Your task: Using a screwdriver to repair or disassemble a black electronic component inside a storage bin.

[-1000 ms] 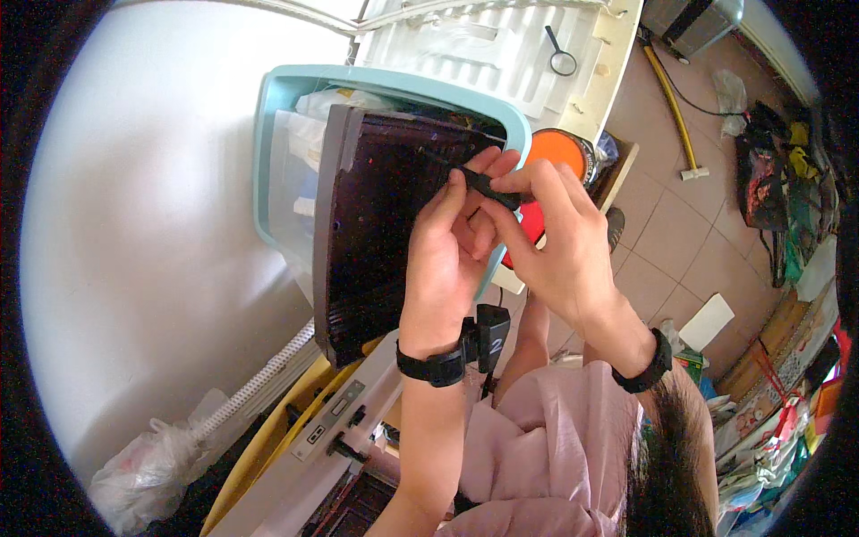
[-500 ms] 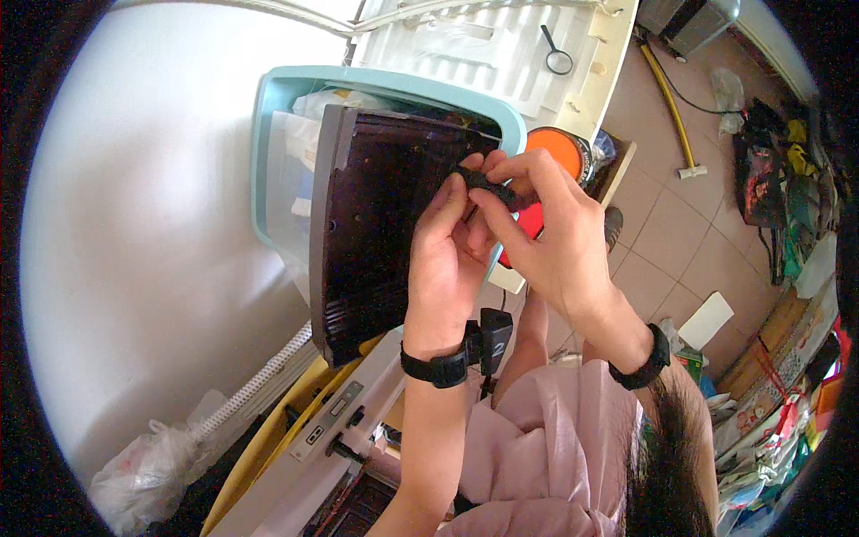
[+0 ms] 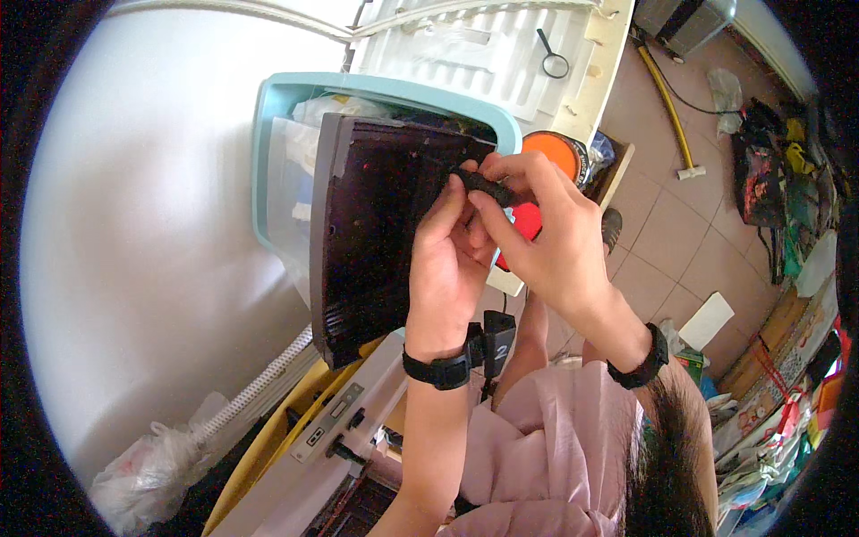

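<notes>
A small dark, rough-looking piece (image 3: 488, 185) is pinched between the fingers of both hands; its kind I cannot make out. My left hand (image 3: 447, 242) holds its left end between thumb and fingers, palm turned up. From the right, my right hand (image 3: 555, 228) grips the other end with thumb and forefinger. Behind and left of the hands, a black plastic casing (image 3: 367, 233) stands tilted, partly inside a pale blue-rimmed bin (image 3: 261, 161). The fingers hide part of the casing's right edge.
A magnifying glass (image 3: 554, 64) lies on the white ridged lid (image 3: 429, 54) at the back. Round orange (image 3: 555, 152) and red (image 3: 525, 224) things sit right of the bin. A yellow-handled hammer (image 3: 671, 112) rests on the tiled floor. Bags and clutter (image 3: 778, 438) line the right side.
The hands keep their pinch on the dark piece, with only slight finger shifts. The view has moved a little, so the bin and casing appear slightly lower.
</notes>
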The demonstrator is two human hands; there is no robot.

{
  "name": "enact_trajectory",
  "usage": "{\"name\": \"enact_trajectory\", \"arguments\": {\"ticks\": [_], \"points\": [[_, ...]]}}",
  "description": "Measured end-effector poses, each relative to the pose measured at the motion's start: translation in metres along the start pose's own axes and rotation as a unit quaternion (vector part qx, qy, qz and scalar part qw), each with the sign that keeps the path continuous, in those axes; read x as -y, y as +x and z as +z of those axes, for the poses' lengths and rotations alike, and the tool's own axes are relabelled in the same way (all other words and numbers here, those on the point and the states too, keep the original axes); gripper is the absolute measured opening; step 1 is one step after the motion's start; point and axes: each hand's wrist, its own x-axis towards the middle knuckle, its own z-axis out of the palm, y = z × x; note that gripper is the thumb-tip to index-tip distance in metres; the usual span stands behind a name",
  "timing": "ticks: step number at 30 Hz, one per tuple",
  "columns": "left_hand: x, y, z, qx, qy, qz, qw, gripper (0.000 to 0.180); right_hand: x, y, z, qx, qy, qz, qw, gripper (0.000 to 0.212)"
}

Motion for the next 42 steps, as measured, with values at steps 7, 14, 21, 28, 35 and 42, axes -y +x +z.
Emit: {"name": "enact_trajectory", "arguments": {"ticks": [7,14,21,28,35,42], "points": [[0.001,0.004,-0.006,0.002,0.043,0.016,0.999,0.028,-0.001,-0.001,0.002,-0.015,0.001,0.001,1.0,0.024],[0.003,-0.005,0.003,-0.043,0.149,0.063,0.986,0.029,-0.005,-0.002,0.003,-0.03,-0.001,0.002,1.0,0.022],[-0.002,-0.005,0.002,-0.031,0.15,0.068,0.986,0.032,-0.003,0.003,0.005,-0.043,0.0,0.003,0.999,0.02],[-0.004,-0.003,-0.005,-0.028,0.089,0.048,0.994,0.032,0.001,0.011,0.01,-0.056,-0.007,0.006,0.998,0.019],[-0.002,0.002,-0.017,0.012,0.068,0.046,0.997,0.033,0.01,0.008,0.016,-0.067,-0.008,0.004,0.998,0.02],[0.003,-0.001,-0.002,-0.048,0.135,0.053,0.988,0.03,-0.007,0.009,0.014,-0.088,0.04,0.029,0.995,0.019]]}}
